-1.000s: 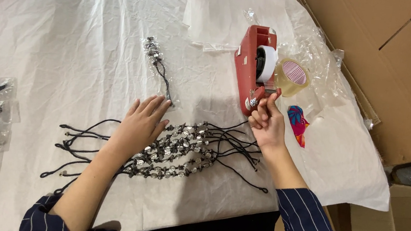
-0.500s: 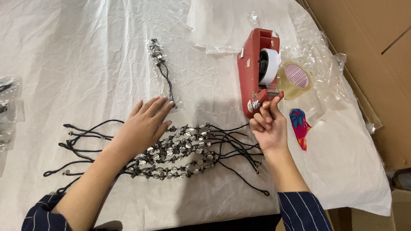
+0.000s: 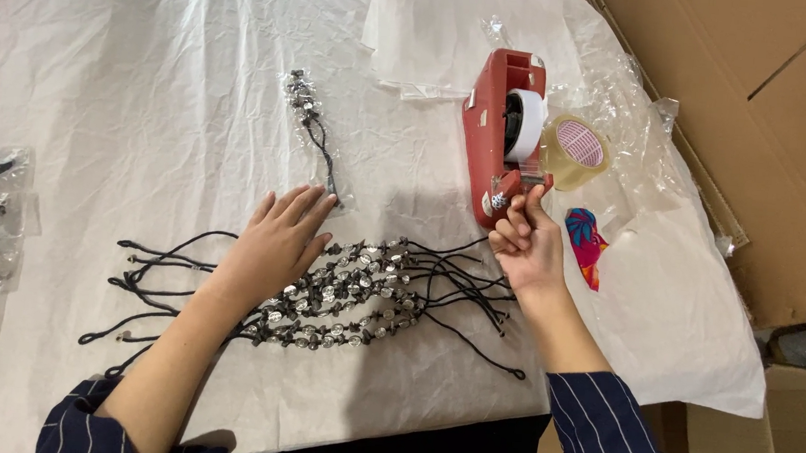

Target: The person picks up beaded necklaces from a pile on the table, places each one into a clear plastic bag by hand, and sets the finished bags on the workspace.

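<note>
Right: fingers (image 3: 520, 218) of the right hand (image 3: 526, 245) pinch the tape end at the red tape dispenser (image 3: 494, 135) near the worktop's (image 3: 123, 62) far-right corner. Left hand (image 3: 275, 244), fingers spread flat, presses the beaded black cords (image 3: 357, 291) along the near edge.

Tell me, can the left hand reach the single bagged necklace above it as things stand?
Probably yes: the left hand lies flat with fingertips near the bagged necklace, and only bare white sheet lies between them.

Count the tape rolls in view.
2. A white roll sits in the red dispenser; a clear roll lies against the dispenser's right side. The right hand pinches at the dispenser's front end. None seems hidden.
</note>
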